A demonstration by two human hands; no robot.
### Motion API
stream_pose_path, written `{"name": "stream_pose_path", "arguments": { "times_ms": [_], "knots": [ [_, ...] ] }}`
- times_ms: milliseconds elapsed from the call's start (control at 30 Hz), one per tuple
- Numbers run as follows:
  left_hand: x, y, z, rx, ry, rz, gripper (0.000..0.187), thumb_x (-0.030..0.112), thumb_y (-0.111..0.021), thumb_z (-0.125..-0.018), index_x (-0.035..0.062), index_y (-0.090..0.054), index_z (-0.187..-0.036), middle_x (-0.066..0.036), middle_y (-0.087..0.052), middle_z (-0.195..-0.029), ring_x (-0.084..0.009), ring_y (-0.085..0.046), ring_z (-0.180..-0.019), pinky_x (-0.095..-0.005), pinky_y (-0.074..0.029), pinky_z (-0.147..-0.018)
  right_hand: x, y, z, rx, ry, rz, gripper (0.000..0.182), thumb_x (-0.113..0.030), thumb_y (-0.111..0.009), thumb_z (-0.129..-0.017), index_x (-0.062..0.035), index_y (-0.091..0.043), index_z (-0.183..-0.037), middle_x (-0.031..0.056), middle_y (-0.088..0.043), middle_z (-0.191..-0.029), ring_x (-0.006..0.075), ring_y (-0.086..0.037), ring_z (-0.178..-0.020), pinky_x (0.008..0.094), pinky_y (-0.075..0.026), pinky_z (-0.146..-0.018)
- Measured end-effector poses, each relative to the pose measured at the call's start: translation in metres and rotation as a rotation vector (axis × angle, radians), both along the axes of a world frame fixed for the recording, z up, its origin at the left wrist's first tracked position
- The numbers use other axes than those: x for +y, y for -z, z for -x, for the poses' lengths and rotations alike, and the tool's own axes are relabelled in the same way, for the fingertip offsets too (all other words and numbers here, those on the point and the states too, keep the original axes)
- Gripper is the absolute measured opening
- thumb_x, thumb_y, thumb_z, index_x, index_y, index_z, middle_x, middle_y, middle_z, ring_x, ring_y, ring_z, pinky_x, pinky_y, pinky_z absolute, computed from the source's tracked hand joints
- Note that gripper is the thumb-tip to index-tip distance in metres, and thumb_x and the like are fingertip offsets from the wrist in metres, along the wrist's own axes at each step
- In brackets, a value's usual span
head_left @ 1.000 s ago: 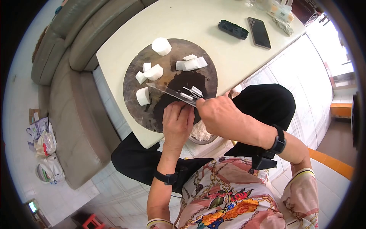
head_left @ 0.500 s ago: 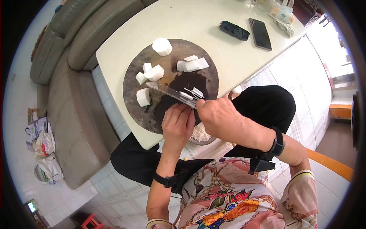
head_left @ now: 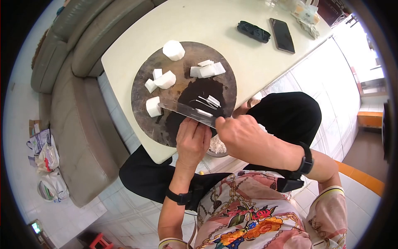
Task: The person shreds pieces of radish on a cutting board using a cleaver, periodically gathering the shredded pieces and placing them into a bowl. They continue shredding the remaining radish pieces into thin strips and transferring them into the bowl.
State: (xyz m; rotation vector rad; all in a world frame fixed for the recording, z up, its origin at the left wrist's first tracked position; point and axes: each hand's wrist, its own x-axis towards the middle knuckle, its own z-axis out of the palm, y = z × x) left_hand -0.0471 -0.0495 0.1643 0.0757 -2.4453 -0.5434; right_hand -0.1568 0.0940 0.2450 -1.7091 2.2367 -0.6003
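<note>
My right hand (head_left: 242, 135) is closed around the handle of a kitchen knife (head_left: 186, 111), its blade lying across the round chopping board (head_left: 179, 71) and pointing left. My left hand (head_left: 193, 137) presses its bunched fingers to the board right beside the blade; what they hold is hidden. Thin white strips (head_left: 212, 101) lie just beyond the knife, and stacked white slices (head_left: 207, 69) sit farther back. Peeled white vegetable chunks are spread over the board's left side: a faceted one (head_left: 173, 50), a cluster (head_left: 166, 79) and a single block (head_left: 153, 107) near the knife tip.
The board stands on a pale table (head_left: 124, 50). A black case (head_left: 253, 31) and a phone (head_left: 282, 35) lie at its far right. Below the table edge, a bowl with pale shreds (head_left: 217, 145) shows between my arms. A grey sofa (head_left: 78, 124) is at left.
My right hand has drawn slightly right and down, and the blade now lies at a flatter angle with its tip near the single block. More of the white strips show. My left hand stays almost in place.
</note>
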Motion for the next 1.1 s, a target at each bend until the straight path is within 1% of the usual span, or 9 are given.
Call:
{"name": "stream_pose_path", "arguments": {
  "times_ms": [100,200,367,500,567,700,767,967,1100],
  "knots": [
    [0.001,0.001,0.000,0.017,0.006,0.003,0.020,-0.001,-0.071,-0.071,-0.0043,-0.067,-0.090,-0.015,-0.064,-0.100,-0.0346,-0.062,-0.096,-0.0418,-0.052,-0.082,-0.011,0.008,0.002,0.008,0.033,0.101,0.018,0.006,-0.061,-0.064,0.0038,-0.050,-0.077,0.0184,-0.056,-0.056,0.0369,-0.060,-0.054,0.0433,-0.047,-0.051],
    [0.000,0.002,0.001,0.036,-0.010,0.010,0.020,-0.001,-0.071,-0.071,-0.0036,-0.067,-0.091,-0.014,-0.063,-0.100,-0.0345,-0.062,-0.096,-0.0422,-0.052,-0.081,-0.003,0.007,0.008,-0.008,0.007,0.099,0.016,0.006,-0.060,-0.063,0.0032,-0.050,-0.076,0.0179,-0.054,-0.053,0.0370,-0.060,-0.054,0.0439,-0.047,-0.052],
    [0.000,0.004,-0.001,0.000,-0.015,0.003,0.020,-0.001,-0.071,-0.070,-0.0020,-0.067,-0.089,-0.013,-0.062,-0.096,-0.0345,-0.062,-0.093,-0.0424,-0.052,-0.080,0.011,-0.007,-0.002,0.034,-0.023,-0.060,0.022,0.005,-0.060,-0.064,0.0046,-0.049,-0.083,0.0173,-0.060,-0.066,0.0339,-0.063,-0.057,0.0393,-0.048,-0.050],
    [0.000,0.002,-0.001,-0.029,-0.018,0.010,0.019,0.001,-0.071,-0.070,-0.0013,-0.067,-0.089,-0.014,-0.062,-0.095,-0.0348,-0.061,-0.091,-0.0425,-0.052,-0.080,0.010,-0.001,-0.007,0.076,-0.004,-0.073,0.019,0.005,-0.060,-0.064,0.0043,-0.050,-0.081,0.0170,-0.058,-0.062,0.0345,-0.062,-0.057,0.0400,-0.048,-0.049],
    [0.001,0.001,0.000,-0.019,-0.018,0.022,0.019,0.001,-0.071,-0.071,-0.0015,-0.067,-0.089,-0.014,-0.062,-0.095,-0.0348,-0.062,-0.092,-0.0426,-0.052,-0.081,0.001,0.001,-0.002,-0.004,-0.014,0.014,0.017,0.005,-0.060,-0.064,0.0042,-0.050,-0.078,0.0171,-0.057,-0.059,0.0354,-0.062,-0.058,0.0408,-0.047,-0.049],
    [0.001,0.004,0.000,0.047,-0.009,0.029,0.019,0.001,-0.071,-0.071,-0.0019,-0.067,-0.089,-0.013,-0.063,-0.097,-0.0340,-0.062,-0.094,-0.0418,-0.052,-0.081,-0.010,0.009,0.000,0.037,-0.016,0.069,0.016,0.005,-0.061,-0.064,0.0039,-0.050,-0.075,0.0173,-0.056,-0.056,0.0362,-0.062,-0.057,0.0414,-0.046,-0.049],
    [0.000,0.005,0.001,0.057,-0.016,0.030,0.019,0.001,-0.071,-0.071,-0.0020,-0.067,-0.089,-0.013,-0.063,-0.098,-0.0337,-0.062,-0.094,-0.0414,-0.052,-0.082,-0.003,0.012,0.004,0.042,-0.010,0.116,0.016,0.004,-0.061,-0.065,0.0040,-0.050,-0.077,0.0171,-0.057,-0.059,0.0358,-0.061,-0.056,0.0408,-0.046,-0.049],
    [0.000,0.005,0.000,0.012,-0.011,0.020,0.018,0.001,-0.071,-0.070,-0.0018,-0.066,-0.088,-0.013,-0.062,-0.094,-0.0333,-0.061,-0.090,-0.0414,-0.052,-0.080,0.014,-0.003,-0.006,0.057,-0.003,-0.056,0.018,0.004,-0.060,-0.065,0.0044,-0.049,-0.080,0.0171,-0.058,-0.063,0.0351,-0.062,-0.056,0.0397,-0.048,-0.049],
    [-0.001,0.003,-0.001,0.015,-0.001,0.032,0.019,0.001,-0.071,-0.069,-0.0019,-0.066,-0.087,-0.013,-0.062,-0.095,-0.0334,-0.061,-0.089,-0.0416,-0.051,-0.078,0.007,0.003,-0.008,0.068,-0.009,-0.038,0.018,0.005,-0.060,-0.064,0.0042,-0.049,-0.079,0.0174,-0.057,-0.061,0.0354,-0.062,-0.056,0.0403,-0.047,-0.049]
  ]
}}
